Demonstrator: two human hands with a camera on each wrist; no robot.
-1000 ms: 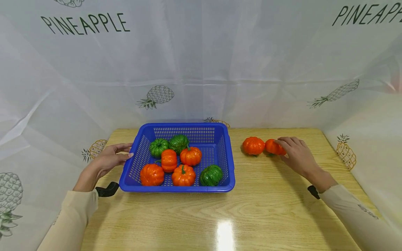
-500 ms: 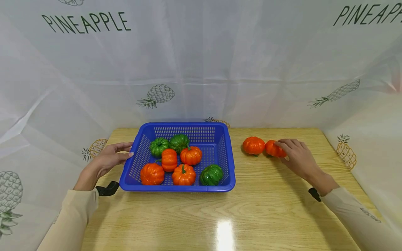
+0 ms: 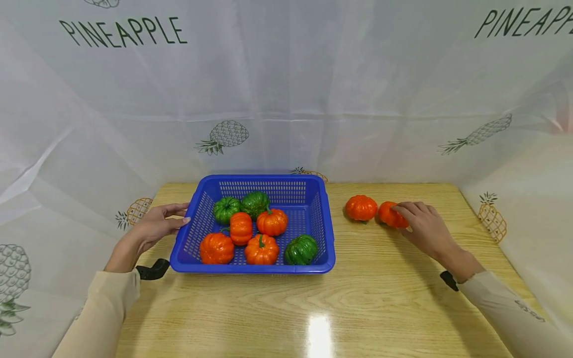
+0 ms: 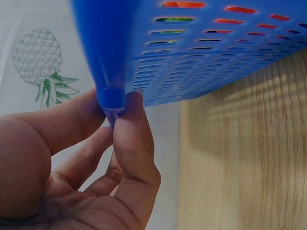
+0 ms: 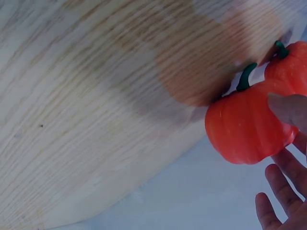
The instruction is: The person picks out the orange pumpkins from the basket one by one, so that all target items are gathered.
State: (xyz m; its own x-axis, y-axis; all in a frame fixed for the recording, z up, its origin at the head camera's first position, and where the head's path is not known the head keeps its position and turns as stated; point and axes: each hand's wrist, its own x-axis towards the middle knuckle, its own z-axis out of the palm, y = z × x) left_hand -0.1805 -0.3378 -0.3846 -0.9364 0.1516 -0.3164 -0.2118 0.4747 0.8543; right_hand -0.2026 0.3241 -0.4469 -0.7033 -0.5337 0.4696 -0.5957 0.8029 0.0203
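My left hand (image 3: 156, 226) pinches the left rim of a blue plastic basket (image 3: 250, 269), thumb on one side and fingers beneath, as the left wrist view shows. Several small orange and green pumpkins lie inside, among them a green pumpkin (image 3: 301, 249) at the front right. Off to the right, my right hand (image 3: 427, 231) holds an orange pumpkin (image 5: 244, 124) between thumb and fingers on the table. Another orange pumpkin (image 3: 361, 208) sits just left of the held one. In the right wrist view, both pumpkins show green stems; part of the right hand lies outside that frame.
The wooden table (image 3: 358, 308) ends at the back against a white curtain (image 3: 380, 89) printed with pineapples. The curtain also hangs along both sides. Light reflects off the table near its front.
My right hand has shifted slightly right and nearer, and the orange pumpkin at its fingers has turned and moved a little nearer. The left hand and basket stay put.
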